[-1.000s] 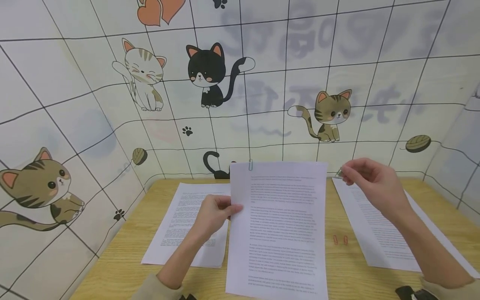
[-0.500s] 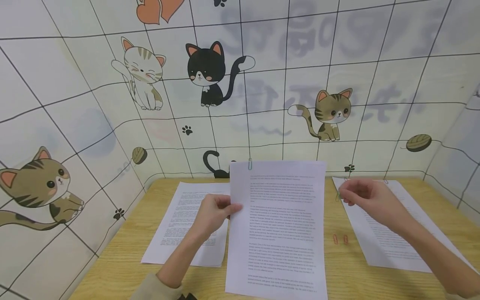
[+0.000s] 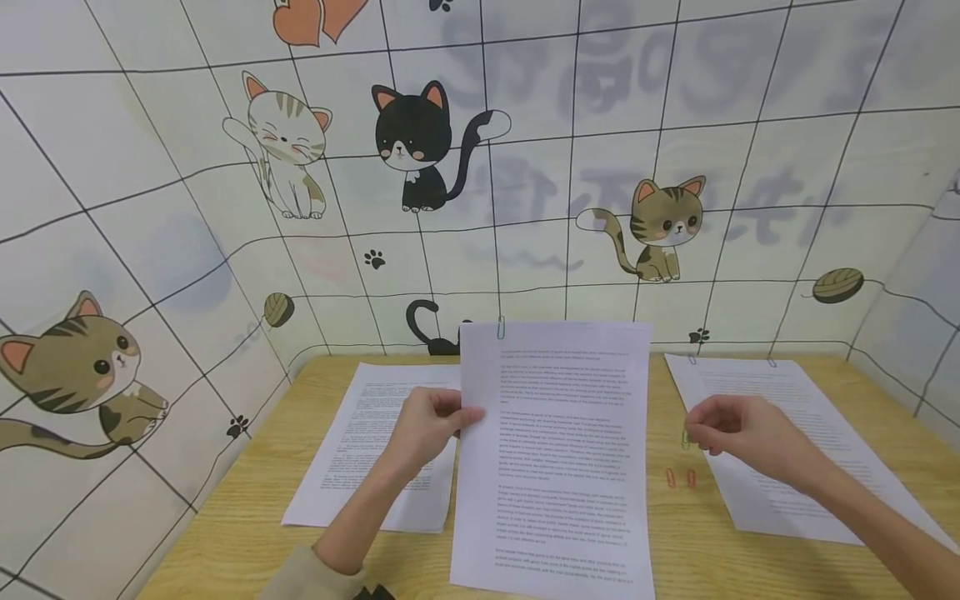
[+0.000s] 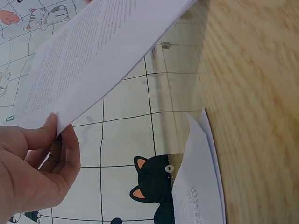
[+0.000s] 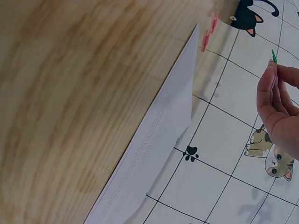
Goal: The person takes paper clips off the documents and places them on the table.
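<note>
Nearest, a printed paper [image 3: 570, 475] stands upright over the desk [image 3: 675, 550], pinched at its left edge by the left hand [image 3: 431, 429], thumb in front and fingers behind. A light green clip [image 3: 501, 328] sits on its top edge, left of centre. To its right, the right hand [image 3: 738, 429] pinches a green paper clip [image 3: 686, 437] between thumb and fingertips, above two red paper clips [image 3: 692, 478]. Printed pages lie on either side, the left stack [image 3: 363, 454] partly covered, the right stack [image 3: 772, 458] clipped twice along its far edge. Behind rises a cat-patterned wall [image 3: 525, 267].
</note>
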Demonstrator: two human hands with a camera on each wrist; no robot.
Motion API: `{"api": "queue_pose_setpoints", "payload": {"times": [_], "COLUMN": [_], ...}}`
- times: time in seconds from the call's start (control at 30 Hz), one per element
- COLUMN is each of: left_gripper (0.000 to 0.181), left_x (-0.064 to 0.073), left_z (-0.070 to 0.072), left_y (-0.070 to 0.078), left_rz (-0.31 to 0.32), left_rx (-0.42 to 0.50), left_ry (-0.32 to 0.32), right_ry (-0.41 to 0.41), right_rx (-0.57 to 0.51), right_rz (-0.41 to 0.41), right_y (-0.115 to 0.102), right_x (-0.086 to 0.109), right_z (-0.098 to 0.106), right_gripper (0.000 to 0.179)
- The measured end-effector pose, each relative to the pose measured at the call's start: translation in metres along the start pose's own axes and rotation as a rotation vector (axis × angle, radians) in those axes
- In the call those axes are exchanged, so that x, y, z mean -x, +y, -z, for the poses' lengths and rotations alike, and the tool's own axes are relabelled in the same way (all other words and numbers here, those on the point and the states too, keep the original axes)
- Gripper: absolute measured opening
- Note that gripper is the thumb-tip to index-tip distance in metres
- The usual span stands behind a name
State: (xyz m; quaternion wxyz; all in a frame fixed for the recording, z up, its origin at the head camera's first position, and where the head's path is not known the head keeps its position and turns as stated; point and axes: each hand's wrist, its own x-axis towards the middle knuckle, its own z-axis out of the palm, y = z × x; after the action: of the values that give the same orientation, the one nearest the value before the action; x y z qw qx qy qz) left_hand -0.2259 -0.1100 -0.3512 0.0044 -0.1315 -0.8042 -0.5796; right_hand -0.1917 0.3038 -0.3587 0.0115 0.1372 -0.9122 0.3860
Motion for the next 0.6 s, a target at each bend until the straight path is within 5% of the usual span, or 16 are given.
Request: {"api": "queue_pose_setpoints", "payload": {"times": [0.23, 0.6], "left_gripper": [0.014, 0.014], "left_x": [-0.001, -0.001], "left_z": [-0.001, 0.0], "left_y": [0.001, 0.0], "left_rz": [0.004, 0.012], "left_rx": [-0.008, 0.001], "left_ry": [0.0, -0.007], "right_ry": [-0.094, -0.227], "right_rx": [0.046, -0.039], "right_rz": [-0.119, -0.085], "right_y": [0.011, 0.027], "right_x": [0.007, 0.013], "right_z": [-0.004, -0.012], "right_gripper": [0.016, 0.004]}}
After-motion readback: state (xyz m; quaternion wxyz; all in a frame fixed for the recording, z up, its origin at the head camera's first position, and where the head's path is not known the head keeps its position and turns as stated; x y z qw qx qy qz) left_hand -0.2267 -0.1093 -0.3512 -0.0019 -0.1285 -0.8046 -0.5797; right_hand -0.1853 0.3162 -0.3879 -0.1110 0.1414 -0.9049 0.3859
